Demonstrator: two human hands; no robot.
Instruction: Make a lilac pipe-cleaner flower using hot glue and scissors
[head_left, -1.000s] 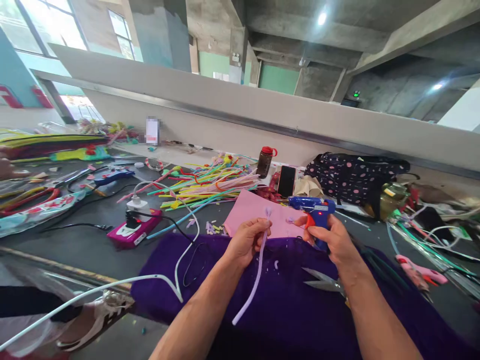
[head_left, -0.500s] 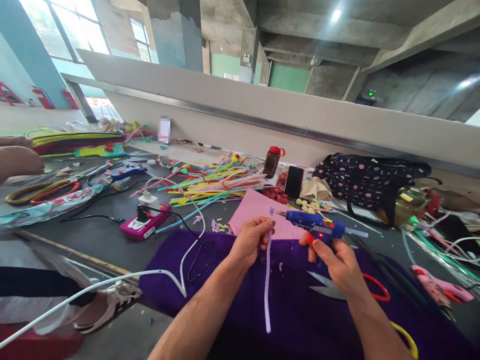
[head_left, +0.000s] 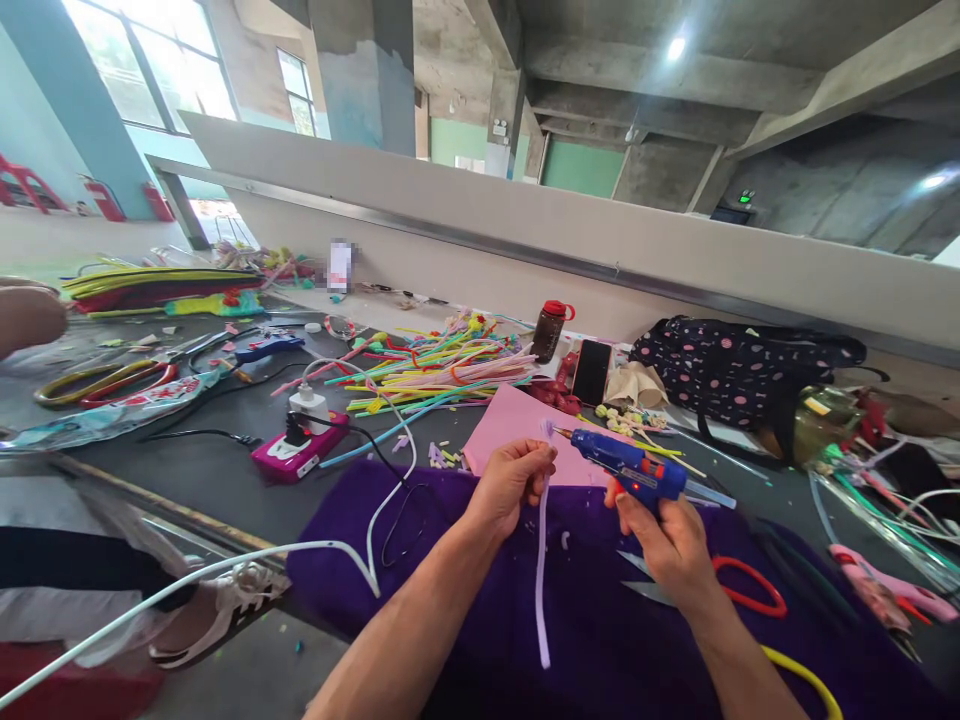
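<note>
Between the thumb and fingers of my left hand (head_left: pixel 514 483) is a lilac pipe cleaner (head_left: pixel 542 590). Its long tail hangs straight down and its bunched tip sticks out above my fingers. My right hand (head_left: pixel 664 540) is wrapped round the handle of a blue glue gun (head_left: pixel 626 465) with an orange trigger and a small red light. The gun's nozzle points left and meets the lilac tip; whether glue is coming out is too small to tell. A pair of scissors with red handles (head_left: pixel 750 587) lies on the purple cloth (head_left: pixel 465 640), partly behind my right forearm.
Behind my hands lies a pink sheet (head_left: pixel 495 425). Bundled colourful pipe cleaners (head_left: pixel 442 375), a red-lidded bottle (head_left: pixel 550 332) and a phone (head_left: pixel 592 372) stand farther back. A magenta power strip (head_left: pixel 300 450) with cables is at left; a patterned bag (head_left: pixel 705 375) is at right. Another person's hand (head_left: pixel 30 315) shows far left.
The glue gun has tilted nose-up and its nozzle has come onto the tip of the lilac pipe cleaner. My left hand keeps its hold. The whole view has shifted slightly.
</note>
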